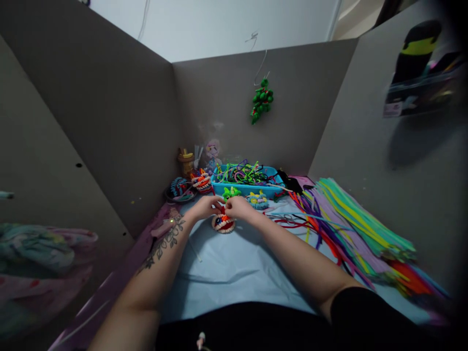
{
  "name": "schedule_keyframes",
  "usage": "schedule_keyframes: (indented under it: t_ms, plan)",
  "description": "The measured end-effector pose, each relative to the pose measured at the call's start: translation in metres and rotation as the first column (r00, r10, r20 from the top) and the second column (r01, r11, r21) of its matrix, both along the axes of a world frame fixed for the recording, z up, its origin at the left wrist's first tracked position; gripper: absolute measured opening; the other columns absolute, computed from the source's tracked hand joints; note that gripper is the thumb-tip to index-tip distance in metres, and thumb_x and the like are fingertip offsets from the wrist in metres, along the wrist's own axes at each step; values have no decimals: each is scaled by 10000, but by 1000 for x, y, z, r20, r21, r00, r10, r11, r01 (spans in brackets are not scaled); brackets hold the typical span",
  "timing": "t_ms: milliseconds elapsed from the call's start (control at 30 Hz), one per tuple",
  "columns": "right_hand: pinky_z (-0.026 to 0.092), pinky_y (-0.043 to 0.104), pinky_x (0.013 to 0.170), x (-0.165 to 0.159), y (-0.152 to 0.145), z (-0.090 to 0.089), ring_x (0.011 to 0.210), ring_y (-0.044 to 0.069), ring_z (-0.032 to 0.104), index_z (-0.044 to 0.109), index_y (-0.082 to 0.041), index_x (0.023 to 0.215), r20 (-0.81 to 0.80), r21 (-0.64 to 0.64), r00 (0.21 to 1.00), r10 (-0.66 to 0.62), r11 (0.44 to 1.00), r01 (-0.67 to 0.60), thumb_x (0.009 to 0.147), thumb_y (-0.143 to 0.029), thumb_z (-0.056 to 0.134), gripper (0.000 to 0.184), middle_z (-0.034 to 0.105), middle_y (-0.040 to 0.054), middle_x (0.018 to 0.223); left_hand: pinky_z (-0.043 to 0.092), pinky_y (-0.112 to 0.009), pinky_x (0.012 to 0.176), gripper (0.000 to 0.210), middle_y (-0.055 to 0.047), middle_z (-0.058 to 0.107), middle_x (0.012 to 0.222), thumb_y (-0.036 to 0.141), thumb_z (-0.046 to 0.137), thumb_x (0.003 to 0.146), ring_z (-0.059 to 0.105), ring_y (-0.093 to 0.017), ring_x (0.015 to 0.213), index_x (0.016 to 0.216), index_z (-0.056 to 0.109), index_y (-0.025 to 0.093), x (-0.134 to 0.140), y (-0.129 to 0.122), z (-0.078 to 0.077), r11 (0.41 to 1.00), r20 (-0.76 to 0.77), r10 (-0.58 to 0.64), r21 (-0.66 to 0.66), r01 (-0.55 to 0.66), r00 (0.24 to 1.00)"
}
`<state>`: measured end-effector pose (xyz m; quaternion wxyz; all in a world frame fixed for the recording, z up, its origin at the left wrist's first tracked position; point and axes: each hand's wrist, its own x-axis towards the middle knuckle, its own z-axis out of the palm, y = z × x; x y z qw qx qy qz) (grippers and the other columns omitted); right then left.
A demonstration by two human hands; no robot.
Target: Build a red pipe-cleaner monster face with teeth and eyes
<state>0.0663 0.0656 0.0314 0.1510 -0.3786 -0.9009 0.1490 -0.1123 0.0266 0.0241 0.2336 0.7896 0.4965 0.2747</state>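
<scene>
Red tip: a short, red cord tip [223, 210] is apparently being pinched narrowly between the fingers of the left hand [205, 207] and the right hand [239, 208]; the exact grip is being obscured by blur.
Corded piece: a small, round, cream-edged, red-and-orange knotted-cord figure [223, 224] is being worked just below the fingertips, above a pale blue, creased sheet [234, 273].
Formed parts: the rounded body, braided cream edging and a dark blue eye are being shown, seemingly done.
Open parts: the red top is probably being tied or tightened; what is being left beyond that cannot be told.
Similar figures: a bright green corded figure [231, 193] is being seen just beyond the fingers, a blue-and-yellow corded figure [258, 200] to their right, an orange-and-cream corded figure [201, 181] to their left.
Writing: no brand is being made out; on a clear plastic wall holder [417, 95], well right of the fingers, a pale label [393, 108] is being blurred past reading.
</scene>
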Motion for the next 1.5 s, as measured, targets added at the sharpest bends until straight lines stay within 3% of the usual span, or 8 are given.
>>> schedule_keyframes:
  t_ms: [133, 333, 600, 733, 967, 1167, 1367, 1500]
  plan:
    - [307, 222, 511, -1, 3, -1, 600, 142, 571, 703, -150, 690, 12, 15, 1000, 15, 1000, -15, 667, -178, 575, 133, 677, 42, 646, 455, -218, 709, 335, -19, 729, 815, 130, 603, 699, 667, -156, 767, 1030, 622, 175, 1, 1, -1, 996, -111, -18, 89, 28, 994]
    - [305, 218, 507, 0, 11, -3, 601, 136, 566, 701, -152, 696, -9, 11, 999, 47, 999, -47, 682, -176, 577, 127, 667, 29, 643, 448, -222, 735, 378, -5, 726, 839, 141, 559, 726, 665, -159, 802, 1096, 568, 213, 3, 0, -5, 987, -121, 5, 157, 15, 993]
    - [371, 220, 655, 8, 27, 3, 774, 160, 560, 716, -165, 759, 44, 95, 954, 296, 949, -299, 720, -146, 619, 106, 646, 39, 788, 473, -265, 734, 392, -27, 716, 853, 138, 520, 724, 657, -179, 821, 1106, 469, 206, 18, -12, -3, 989, -25, 88, 123, -84, 996]
    - [385, 213, 698, 11, 34, -1, 788, 149, 552, 705, -154, 813, 36, 86, 931, 363, 927, -365, 733, -82, 562, 179, 635, 42, 843, 473, -257, 713, 364, -31, 716, 832, 109, 515, 706, 658, -169, 782, 1059, 475, 189, 25, -15, -1, 987, 10, 104, 124, -105, 994]
    - [400, 224, 704, 7, 47, -7, 771, 151, 560, 696, -134, 797, 9, 3, 905, 425, 905, -425, 712, -65, 519, 208, 654, 39, 825, 476, -277, 728, 361, -36, 715, 817, 71, 498, 701, 661, -173, 781, 1045, 465, 176, 27, -16, -2, 983, 6, 105, 151, -105, 994]
    - [401, 201, 638, -1, 63, 2, 668, 119, 553, 671, -120, 767, -10, -232, 880, 475, 855, -464, 660, -39, 520, 203, 640, -13, 695, 480, -280, 752, 330, -25, 708, 856, 98, 498, 723, 655, -172, 838, 1036, 469, 201, 23, -12, -11, 985, 23, 103, 138, -106, 994]
    - [398, 177, 597, -12, 67, -4, 609, 91, 518, 591, -127, 703, -180, -394, 913, 366, 824, -408, 581, -2, 551, 179, 566, -65, 600, 482, -301, 757, 192, -55, 676, 893, 170, 528, 743, 633, -185, 837, 930, 499, 199, 22, -7, -18, 971, -36, 142, 201, -132, 989]
    - [399, 176, 579, -19, 62, -10, 582, 85, 503, 543, -136, 662, -251, -425, 923, 291, 824, -375, 548, 19, 527, 192, 532, -78, 565, 477, -305, 758, 170, -46, 670, 878, 189, 528, 756, 623, -184, 824, 924, 510, 202, 21, -6, -19, 967, -50, 156, 212, -142, 987]
